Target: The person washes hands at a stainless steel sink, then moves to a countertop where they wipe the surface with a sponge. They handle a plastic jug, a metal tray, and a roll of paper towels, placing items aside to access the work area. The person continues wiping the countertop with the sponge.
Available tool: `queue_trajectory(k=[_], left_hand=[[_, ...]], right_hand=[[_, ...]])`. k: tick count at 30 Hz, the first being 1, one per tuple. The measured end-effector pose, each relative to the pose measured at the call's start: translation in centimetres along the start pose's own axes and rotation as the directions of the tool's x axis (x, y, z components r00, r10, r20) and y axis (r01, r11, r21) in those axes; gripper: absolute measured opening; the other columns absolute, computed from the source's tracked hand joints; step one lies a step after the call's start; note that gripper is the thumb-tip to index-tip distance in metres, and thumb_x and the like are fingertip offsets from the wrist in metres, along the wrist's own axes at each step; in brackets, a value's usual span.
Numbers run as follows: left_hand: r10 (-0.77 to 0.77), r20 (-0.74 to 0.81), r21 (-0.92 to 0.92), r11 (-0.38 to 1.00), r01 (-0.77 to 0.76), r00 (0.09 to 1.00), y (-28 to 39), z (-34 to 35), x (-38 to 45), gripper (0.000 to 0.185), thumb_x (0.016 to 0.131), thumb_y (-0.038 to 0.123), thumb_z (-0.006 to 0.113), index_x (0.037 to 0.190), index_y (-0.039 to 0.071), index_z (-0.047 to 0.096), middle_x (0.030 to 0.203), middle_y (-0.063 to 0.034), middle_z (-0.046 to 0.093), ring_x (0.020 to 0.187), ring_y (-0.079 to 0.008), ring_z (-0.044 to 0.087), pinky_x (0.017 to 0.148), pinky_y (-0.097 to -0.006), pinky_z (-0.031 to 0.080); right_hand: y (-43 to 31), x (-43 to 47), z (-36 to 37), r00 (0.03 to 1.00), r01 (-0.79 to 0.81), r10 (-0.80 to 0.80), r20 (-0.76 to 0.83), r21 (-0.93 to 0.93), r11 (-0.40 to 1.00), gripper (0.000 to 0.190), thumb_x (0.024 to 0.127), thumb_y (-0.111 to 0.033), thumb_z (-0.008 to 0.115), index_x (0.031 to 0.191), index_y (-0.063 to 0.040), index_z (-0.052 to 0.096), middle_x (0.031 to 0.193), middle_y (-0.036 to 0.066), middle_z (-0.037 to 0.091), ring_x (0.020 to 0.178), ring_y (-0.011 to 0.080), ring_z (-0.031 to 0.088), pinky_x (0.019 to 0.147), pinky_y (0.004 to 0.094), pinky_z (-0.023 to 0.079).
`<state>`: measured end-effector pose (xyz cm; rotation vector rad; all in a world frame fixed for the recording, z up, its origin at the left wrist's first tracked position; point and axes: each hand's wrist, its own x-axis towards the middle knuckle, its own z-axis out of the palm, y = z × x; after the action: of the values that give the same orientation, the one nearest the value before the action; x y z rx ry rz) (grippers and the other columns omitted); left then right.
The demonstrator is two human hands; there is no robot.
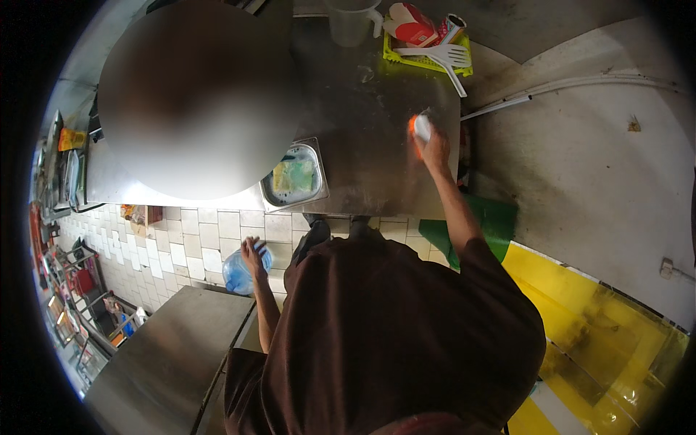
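Note:
My right hand [433, 147] is closed around a white and orange brush [421, 128], which is blurred, on the right part of the stainless steel table [370, 130]. My left hand [253, 255] hangs off the near side of the table with its fingers apart and nothing in it, above a blue plastic water jug [235, 272] on the floor. A metal pan [324, 182] of sudsy water, with a yellow-green sponge or cloth [293, 176] in it, sits at the table's near edge. A large blurred disc hides the table's left part.
A yellow-green plastic basket [424, 65] with white utensils [443, 53] and a red and white carton [410, 27] stands at the far right, beside a clear plastic pitcher [350, 22]. A green bin [492, 223] is below the table's right end. Another metal surface [174, 348] lies at lower left.

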<state>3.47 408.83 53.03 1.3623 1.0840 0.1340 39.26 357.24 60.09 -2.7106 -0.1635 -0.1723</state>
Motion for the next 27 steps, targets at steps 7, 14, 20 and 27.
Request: queue_trajectory(k=[7,14,20,27], left_hand=[[-0.309,-0.113,-0.058,0.951,0.304,0.944,-12.0,-4.3,-4.9,0.057,0.094,0.054,0.050,0.122,0.004,0.048,0.115,-0.0176,0.063,0.091,-0.0300,0.066,0.072,-0.0410,0.053],[-0.144,0.117,0.573,0.818,0.052,0.983,-19.2,-7.4,-6.8,0.068,0.093,0.058,0.049,0.113,-0.005,0.061,0.111,-0.0226,0.062,0.095,-0.0256,0.061,0.080,-0.0356,0.049],[-0.304,0.159,0.367,0.901,0.230,0.939,-16.1,-4.8,-6.9,0.061,0.094,0.052,0.051,0.130,0.003,0.048,0.119,-0.0213,0.060,0.105,-0.0325,0.059,0.086,-0.0404,0.049],[-0.388,0.058,0.135,0.916,0.378,0.920,-10.9,-1.7,-5.7,0.050,0.094,0.049,0.053,0.121,0.007,0.050,0.118,-0.0186,0.061,0.101,-0.0316,0.063,0.083,-0.0437,0.050]], right_hand=[[1.0,1.0,-0.3,0.990,-0.093,0.097,-0.099,0.040,0.995,0.051,0.078,-0.034,0.074,0.118,-0.005,0.061,0.102,0.019,0.066,0.092,0.0388,0.063,0.080,0.0450,0.051],[-0.3,-1.0,-0.6,0.998,0.040,-0.038,-0.042,0.054,0.998,0.055,0.078,-0.038,0.075,0.120,-0.006,0.060,0.103,0.019,0.067,0.094,0.0377,0.064,0.082,0.0444,0.051],[1.6,-0.2,-0.8,0.978,-0.208,0.208,-0.002,0.028,0.978,0.053,0.081,-0.040,0.071,0.116,-0.002,0.060,0.101,0.022,0.066,0.094,0.0386,0.064,0.080,0.0458,0.051],[2.0,-0.5,-1.8,0.956,-0.292,0.288,0.060,0.085,0.953,0.056,0.082,-0.041,0.070,0.119,-0.001,0.058,0.101,0.024,0.066,0.093,0.0391,0.065,0.080,0.0467,0.052]])
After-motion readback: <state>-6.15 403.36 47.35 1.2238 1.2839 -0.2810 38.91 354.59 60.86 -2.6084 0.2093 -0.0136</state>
